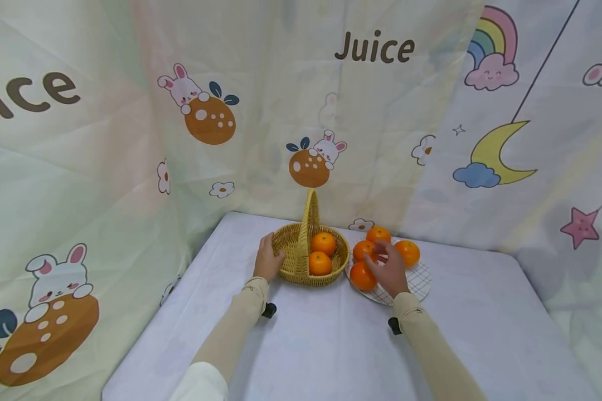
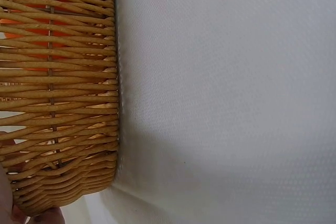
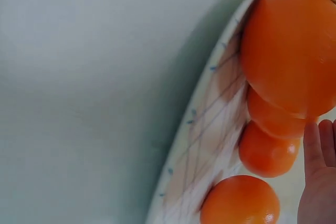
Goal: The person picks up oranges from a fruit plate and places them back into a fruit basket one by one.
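My left hand (image 1: 268, 259) grips the left rim of a wicker basket (image 1: 292, 273) with a tall arched handle. Two oranges (image 1: 323, 244) lie in the basket's right half. In the left wrist view the woven basket wall (image 2: 63, 87) fills the left side, and parts of the fingers show at its lower end. Over a white plate with a grid pattern (image 1: 420, 283), my right hand (image 1: 392, 272) reaches among several oranges (image 1: 363, 275). Its fingers look extended beside the fruit in the right wrist view, where the nearest orange (image 3: 291, 51) hides part of the others.
Basket and plate stand side by side near the back of a table with a white cloth (image 1: 321, 340). A printed fabric curtain (image 1: 381, 111) rises behind the table and along both sides.
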Demonstrator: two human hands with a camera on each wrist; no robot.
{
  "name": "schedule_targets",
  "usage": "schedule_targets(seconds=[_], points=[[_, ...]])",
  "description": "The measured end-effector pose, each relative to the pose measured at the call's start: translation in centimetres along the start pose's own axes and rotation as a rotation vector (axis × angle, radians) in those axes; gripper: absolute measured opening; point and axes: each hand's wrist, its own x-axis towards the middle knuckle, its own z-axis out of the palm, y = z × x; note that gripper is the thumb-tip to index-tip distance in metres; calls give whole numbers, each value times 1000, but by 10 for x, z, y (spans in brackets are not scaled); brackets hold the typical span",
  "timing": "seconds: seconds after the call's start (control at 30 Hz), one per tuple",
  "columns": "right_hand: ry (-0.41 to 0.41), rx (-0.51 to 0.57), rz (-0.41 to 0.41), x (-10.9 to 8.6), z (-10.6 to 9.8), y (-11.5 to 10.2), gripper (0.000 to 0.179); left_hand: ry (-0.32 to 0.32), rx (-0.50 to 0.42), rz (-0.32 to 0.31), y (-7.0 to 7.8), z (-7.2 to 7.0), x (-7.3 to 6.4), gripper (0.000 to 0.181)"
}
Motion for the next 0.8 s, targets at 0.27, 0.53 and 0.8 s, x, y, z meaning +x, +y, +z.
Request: schedule_targets(seconds=[0.27, 0.53, 0.8], points=[[13, -78, 71, -22, -2, -10, 57, 3, -13, 16, 1, -2, 0, 61], [-37, -96, 152, -40, 0, -5, 62, 5, -19, 25, -1, 0, -1, 60], [-87, -90, 206, -43, 0, -3, 71, 10, -16, 17, -1, 1, -1, 60]])
